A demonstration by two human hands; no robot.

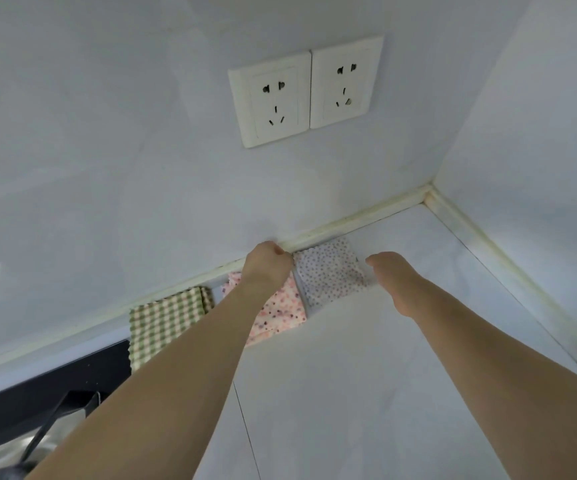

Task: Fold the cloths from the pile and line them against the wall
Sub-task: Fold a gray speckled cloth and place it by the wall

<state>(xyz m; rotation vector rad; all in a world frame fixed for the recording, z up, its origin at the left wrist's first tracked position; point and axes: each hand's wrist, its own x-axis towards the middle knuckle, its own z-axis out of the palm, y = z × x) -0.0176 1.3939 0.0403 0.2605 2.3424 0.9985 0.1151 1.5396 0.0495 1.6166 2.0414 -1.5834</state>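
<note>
Left hand (268,263): centre of frame, clenched, pinching the far left corner of the lilac dotted cloth (330,273) close to the wall trim (349,221); right hand (392,271): just right of centre, fingers curled at the cloth's right edge, whether gripping or only touching could not be told; lilac dotted cloth: folded, flat on the white countertop (366,375), far edge just beside the trim, left edge overlapping the pink dotted cloth (280,313); pink dotted cloth: folded, left of it, partly under the left forearm; green checked cloth (166,320): folded, lower left, near the trim; double wall socket (306,91): upper centre; pile: not in view. Judgement: step in hand was squaring the lilac cloth; it would be done well by drawing it slightly rightward, clear of the pink one, far edge parallel to the trim, fold kept flat on letting go.
</note>
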